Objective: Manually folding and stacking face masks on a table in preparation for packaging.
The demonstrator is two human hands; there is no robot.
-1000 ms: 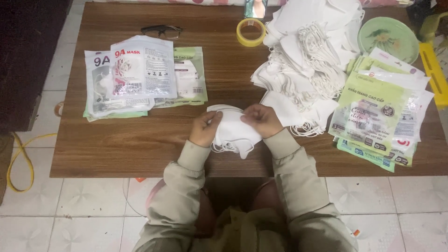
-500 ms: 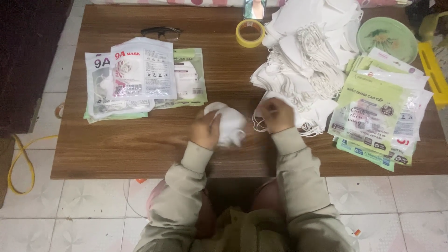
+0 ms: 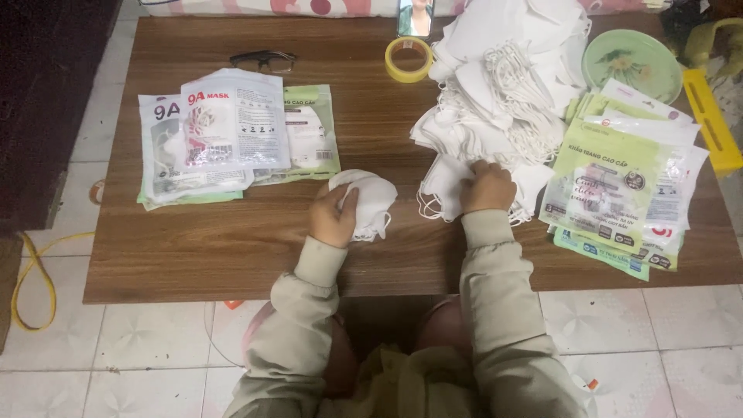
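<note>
My left hand [image 3: 334, 215] grips a small bunch of white face masks [image 3: 371, 201] just above the brown wooden table [image 3: 232, 248]. My right hand [image 3: 486, 187] rests on the near edge of a big heap of loose white masks [image 3: 503, 93], fingers closed on one mask [image 3: 445, 182] at the heap's front. Both sleeves are pale olive.
Filled mask packets [image 3: 224, 135] lie stacked at the left. A pile of green and clear empty packets [image 3: 619, 186] sits at the right. A yellow tape roll [image 3: 409, 59], dark glasses [image 3: 263, 59], a green plate [image 3: 633, 62] and a phone [image 3: 416, 17] stand along the far edge.
My hands have parted. The right one let go of the bunch and moved right onto the mask heap. The left hand kept the bunch and stayed near the table's middle.
</note>
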